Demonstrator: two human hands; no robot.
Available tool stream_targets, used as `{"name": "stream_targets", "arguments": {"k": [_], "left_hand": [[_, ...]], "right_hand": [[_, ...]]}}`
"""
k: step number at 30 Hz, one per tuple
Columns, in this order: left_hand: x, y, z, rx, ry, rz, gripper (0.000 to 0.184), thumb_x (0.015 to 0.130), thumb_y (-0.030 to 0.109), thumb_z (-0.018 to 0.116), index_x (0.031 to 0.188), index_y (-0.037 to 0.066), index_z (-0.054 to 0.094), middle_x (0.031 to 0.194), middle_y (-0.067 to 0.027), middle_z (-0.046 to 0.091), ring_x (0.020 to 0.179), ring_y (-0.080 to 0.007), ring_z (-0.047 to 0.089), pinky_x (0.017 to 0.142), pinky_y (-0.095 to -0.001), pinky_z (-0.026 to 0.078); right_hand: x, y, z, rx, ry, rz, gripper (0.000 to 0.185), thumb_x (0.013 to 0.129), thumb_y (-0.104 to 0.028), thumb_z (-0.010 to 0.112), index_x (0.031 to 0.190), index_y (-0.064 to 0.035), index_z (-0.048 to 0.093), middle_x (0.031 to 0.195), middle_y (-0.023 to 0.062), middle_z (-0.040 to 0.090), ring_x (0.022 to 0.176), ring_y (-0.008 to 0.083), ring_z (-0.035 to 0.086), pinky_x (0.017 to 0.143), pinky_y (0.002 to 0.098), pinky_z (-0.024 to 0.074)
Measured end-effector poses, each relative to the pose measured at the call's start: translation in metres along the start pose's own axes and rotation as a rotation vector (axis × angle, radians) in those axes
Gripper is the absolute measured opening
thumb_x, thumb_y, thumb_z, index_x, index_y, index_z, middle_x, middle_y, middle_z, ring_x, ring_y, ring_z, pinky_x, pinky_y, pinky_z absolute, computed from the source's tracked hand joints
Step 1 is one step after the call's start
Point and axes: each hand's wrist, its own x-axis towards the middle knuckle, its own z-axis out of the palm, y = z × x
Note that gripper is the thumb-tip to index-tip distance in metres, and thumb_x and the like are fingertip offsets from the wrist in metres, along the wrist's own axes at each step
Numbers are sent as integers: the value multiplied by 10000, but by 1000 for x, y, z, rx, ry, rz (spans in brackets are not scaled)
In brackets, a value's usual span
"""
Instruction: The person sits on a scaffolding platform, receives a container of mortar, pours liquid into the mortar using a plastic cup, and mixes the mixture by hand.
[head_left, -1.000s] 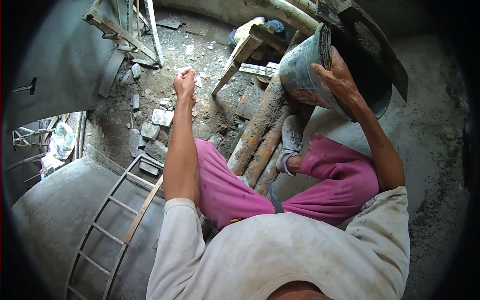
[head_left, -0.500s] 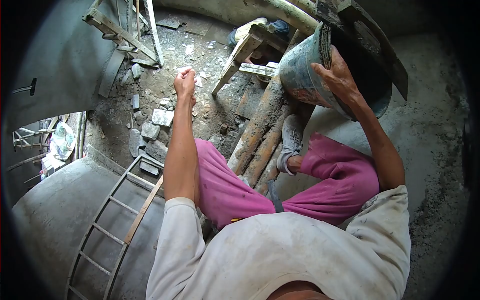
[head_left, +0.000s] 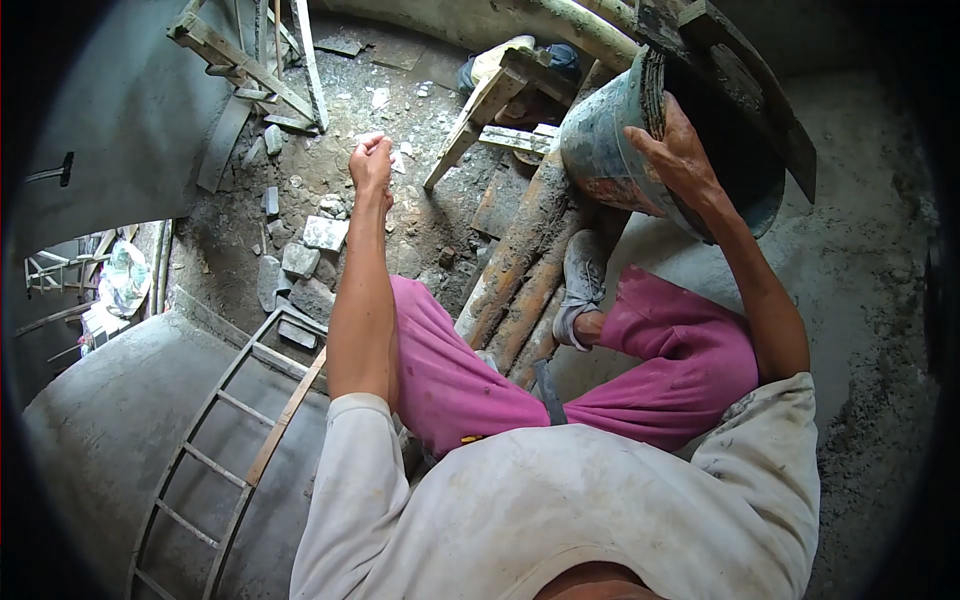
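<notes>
My right hand [head_left: 682, 152] grips the rim of a mortar-smeared bucket [head_left: 600, 140], fingers over a ridged, crusted part of the edge and thumb on the outside. The bucket is tilted beside the poles, its mouth facing right and its inside dark. Out in front over the rubble floor, my left hand [head_left: 371, 163] is closed into a fist. Whatever it may hold is hidden.
Mud-caked poles [head_left: 520, 265] run beneath me, close to my shoe [head_left: 584, 270]. A wooden trestle [head_left: 478, 115] stands ahead, and dark boards [head_left: 745, 70] overhang the bucket. Broken blocks [head_left: 322, 234] lie left, and a curved ladder-like frame [head_left: 215, 460] rests lower left.
</notes>
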Motion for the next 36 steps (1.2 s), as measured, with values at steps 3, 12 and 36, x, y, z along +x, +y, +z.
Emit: {"name": "stream_targets", "arguments": {"k": [3,12,36], "left_hand": [[-6,3,3,-31,31,26,271,883,225,687,1121,112,620,991,-5,641,786,-113,589,730,-316,463],[-3,3,0,-19,-1,-8,270,898,265,679,1147,190,606,1052,34,624,822,-109,585,800,-383,421],[-1,1,0,-24,20,44,283,884,235,690,1127,109,621,995,-4,638,784,-113,582,721,-318,459]], "right_hand": [[0,1,0,8,-7,6,440,872,-228,674,1210,-5,500,1000,196,691,884,294,691,830,414,531],[0,1,0,-1,-7,7,443,872,-230,676,1213,-8,500,1008,195,691,880,288,690,825,407,532],[0,2,0,-9,-5,-5,487,863,-241,675,1246,-5,488,1005,209,689,881,318,694,838,418,531]]}}
